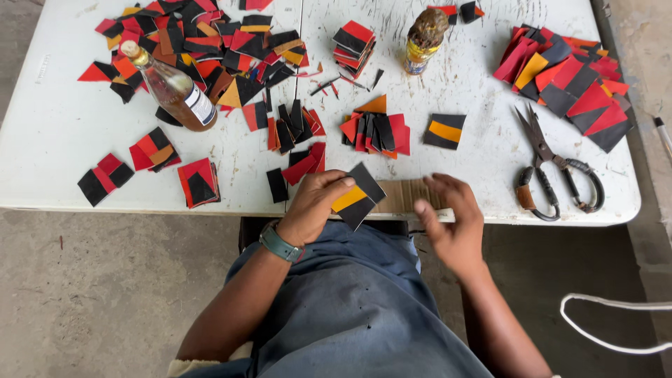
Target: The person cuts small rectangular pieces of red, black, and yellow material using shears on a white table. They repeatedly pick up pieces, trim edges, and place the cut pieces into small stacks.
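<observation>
My left hand (315,204) grips a square patch of black pieces with an orange stripe (358,197) at the near edge of the white table (63,133). My right hand (451,220) hovers just right of it, fingers spread and blurred, holding nothing, over a brown cardboard strip (404,196). Another black and orange patch (445,131) lies flat farther back.
Piles of red, black and orange cut pieces cover the far left (203,49) and far right (567,80). A small stack (352,46), a fanned group (376,131), a tilted glass bottle (175,89), a yellow glue bottle (422,43) and large scissors (553,171) are also there.
</observation>
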A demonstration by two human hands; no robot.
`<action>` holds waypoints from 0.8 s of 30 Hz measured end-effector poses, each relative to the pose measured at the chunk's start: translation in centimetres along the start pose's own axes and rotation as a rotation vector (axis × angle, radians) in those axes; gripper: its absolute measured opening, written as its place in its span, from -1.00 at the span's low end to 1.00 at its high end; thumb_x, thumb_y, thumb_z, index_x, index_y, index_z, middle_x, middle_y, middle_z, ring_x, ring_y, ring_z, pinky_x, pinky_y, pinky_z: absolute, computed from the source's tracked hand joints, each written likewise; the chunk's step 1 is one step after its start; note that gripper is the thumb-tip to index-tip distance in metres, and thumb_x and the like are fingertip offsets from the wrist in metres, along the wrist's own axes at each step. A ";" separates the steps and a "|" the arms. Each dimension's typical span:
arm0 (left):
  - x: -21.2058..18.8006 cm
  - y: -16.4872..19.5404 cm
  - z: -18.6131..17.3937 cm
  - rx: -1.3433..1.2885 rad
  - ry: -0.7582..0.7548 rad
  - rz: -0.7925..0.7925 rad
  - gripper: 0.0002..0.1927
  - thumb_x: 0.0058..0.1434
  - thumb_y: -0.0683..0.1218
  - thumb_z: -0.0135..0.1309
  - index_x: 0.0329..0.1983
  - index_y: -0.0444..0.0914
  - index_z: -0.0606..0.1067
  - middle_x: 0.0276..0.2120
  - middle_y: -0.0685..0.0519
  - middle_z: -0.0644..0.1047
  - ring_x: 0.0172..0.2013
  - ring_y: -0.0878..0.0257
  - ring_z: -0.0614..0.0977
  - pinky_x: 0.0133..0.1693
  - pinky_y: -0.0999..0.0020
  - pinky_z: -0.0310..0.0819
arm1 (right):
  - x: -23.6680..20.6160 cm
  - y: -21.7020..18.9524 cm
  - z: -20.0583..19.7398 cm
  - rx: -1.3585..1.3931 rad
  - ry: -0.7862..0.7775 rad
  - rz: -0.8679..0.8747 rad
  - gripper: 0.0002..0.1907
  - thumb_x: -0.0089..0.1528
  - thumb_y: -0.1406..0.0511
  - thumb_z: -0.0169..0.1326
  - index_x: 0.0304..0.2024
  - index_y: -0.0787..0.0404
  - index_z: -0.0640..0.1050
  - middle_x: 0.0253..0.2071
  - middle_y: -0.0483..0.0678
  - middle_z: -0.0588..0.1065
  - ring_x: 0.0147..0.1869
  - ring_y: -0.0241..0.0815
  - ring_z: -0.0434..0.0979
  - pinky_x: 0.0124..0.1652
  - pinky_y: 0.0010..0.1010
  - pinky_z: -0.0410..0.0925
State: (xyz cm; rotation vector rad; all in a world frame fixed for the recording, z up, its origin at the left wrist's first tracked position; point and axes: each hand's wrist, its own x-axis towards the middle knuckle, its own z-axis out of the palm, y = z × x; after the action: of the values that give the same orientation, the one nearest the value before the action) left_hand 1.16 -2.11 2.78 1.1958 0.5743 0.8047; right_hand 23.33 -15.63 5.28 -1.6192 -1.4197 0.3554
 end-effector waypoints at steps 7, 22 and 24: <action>-0.1 4.7 1.2 0.206 -0.075 -0.011 -0.67 0.23 -0.12 0.21 0.02 -0.37 0.54 -0.25 0.15 0.61 -0.21 0.49 0.56 -0.18 0.51 0.53 | 5.3 -1.0 3.4 0.799 -0.291 0.316 -0.62 0.21 0.47 0.27 0.08 0.44 0.56 -0.16 0.02 0.59 -0.16 -0.29 0.58 -0.18 -0.45 0.52; -0.7 5.9 1.4 0.314 -0.031 0.157 -0.62 0.21 -0.20 0.25 0.07 -0.36 0.47 -0.16 0.07 0.62 -0.14 0.42 0.60 -0.04 0.44 0.55 | 5.6 -1.5 2.7 0.989 -0.359 0.365 -0.58 0.18 0.55 0.22 0.11 0.44 0.54 -0.10 0.12 0.61 -0.11 -0.24 0.63 -0.13 -0.43 0.55; -0.7 6.3 1.3 0.374 -0.049 0.176 -0.63 0.20 -0.19 0.25 0.05 -0.36 0.47 -0.16 0.05 0.61 -0.14 0.40 0.61 -0.05 0.43 0.56 | 5.5 -1.7 2.7 0.998 -0.358 0.381 -0.58 0.16 0.56 0.22 0.09 0.44 0.54 -0.10 0.11 0.61 -0.12 -0.23 0.64 -0.12 -0.42 0.56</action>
State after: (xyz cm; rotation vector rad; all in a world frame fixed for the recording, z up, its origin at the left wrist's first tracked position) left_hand 0.17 -2.45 9.17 1.6227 0.6021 0.8359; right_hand 21.92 -9.68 7.05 -0.9786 -0.8866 1.3809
